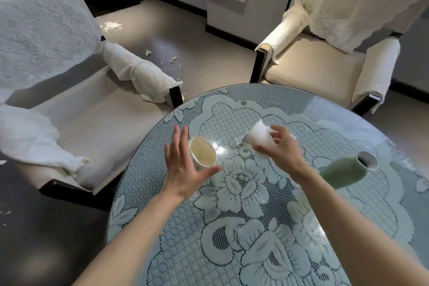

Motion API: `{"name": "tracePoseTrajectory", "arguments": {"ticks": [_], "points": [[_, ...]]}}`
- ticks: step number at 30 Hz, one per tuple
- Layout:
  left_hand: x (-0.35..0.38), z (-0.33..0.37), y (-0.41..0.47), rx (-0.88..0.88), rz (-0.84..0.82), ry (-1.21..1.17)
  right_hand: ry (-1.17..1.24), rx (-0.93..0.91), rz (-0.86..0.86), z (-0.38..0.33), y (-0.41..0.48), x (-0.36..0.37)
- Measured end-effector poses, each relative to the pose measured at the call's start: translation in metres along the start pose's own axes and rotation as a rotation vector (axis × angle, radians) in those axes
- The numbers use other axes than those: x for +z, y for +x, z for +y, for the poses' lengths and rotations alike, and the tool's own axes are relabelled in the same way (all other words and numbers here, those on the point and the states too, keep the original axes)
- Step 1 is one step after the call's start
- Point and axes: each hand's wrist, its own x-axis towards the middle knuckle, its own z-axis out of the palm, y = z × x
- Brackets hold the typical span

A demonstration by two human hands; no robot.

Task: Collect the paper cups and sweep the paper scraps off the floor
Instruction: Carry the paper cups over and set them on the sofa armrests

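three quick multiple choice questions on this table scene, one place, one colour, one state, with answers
1. Where do the paper scraps lie?
A. in the vase
B. on the floor beyond the table
C. on a plate

2. What colour is the vase?
A. pale green
B. red
C. black

3. What is the right hand doing?
A. lying flat on the table
B. gripping a white cup
C. holding a broom

Answers:
1 B, the scraps show white on the grey floor.
2 A, its body is pale green.
3 B, its fingers curl round the cup, while the left hand is open by the other cup.
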Motion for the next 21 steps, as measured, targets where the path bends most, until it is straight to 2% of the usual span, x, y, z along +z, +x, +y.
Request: {"name": "tracePoseTrajectory", "arguments": {"ticks": [2, 4, 6, 9, 14, 16, 17, 20, 21], "points": [[-0.002, 0.016, 0.003, 0.056, 0.083, -0.075, 0.385, 0.038, -0.114, -0.015, -0.011, -0.006], [-0.008, 0.043, 0.011, 0.04, 0.046, -0.247, 0.547, 0.042, -0.261, -0.028, -0.019, -0.008], [-0.014, 0.067, 0.02, -0.01, -0.084, -0.415, 0.565, 0.006, -0.374, -0.037, -0.024, -0.01], [-0.015, 0.082, 0.03, -0.027, -0.217, -0.533, 0.52, -0.034, -0.448, -0.044, -0.029, -0.014], [-0.006, 0.085, 0.036, -0.026, -0.259, -0.514, 0.536, 0.001, -0.498, -0.036, -0.026, -0.025], [-0.004, 0.085, 0.041, -0.033, -0.182, -0.448, 0.551, 0.022, -0.433, -0.031, -0.023, -0.028], [-0.005, 0.084, 0.044, -0.031, -0.125, -0.415, 0.518, 0.031, -0.334, -0.03, -0.02, -0.028], [-0.009, 0.076, 0.056, -0.02, 0.014, -0.331, 0.189, 0.127, 0.089, -0.009, 0.004, -0.023], [-0.013, 0.074, 0.06, -0.018, 0.049, -0.324, 0.047, 0.176, 0.18, 0.0, 0.014, -0.021]]}}
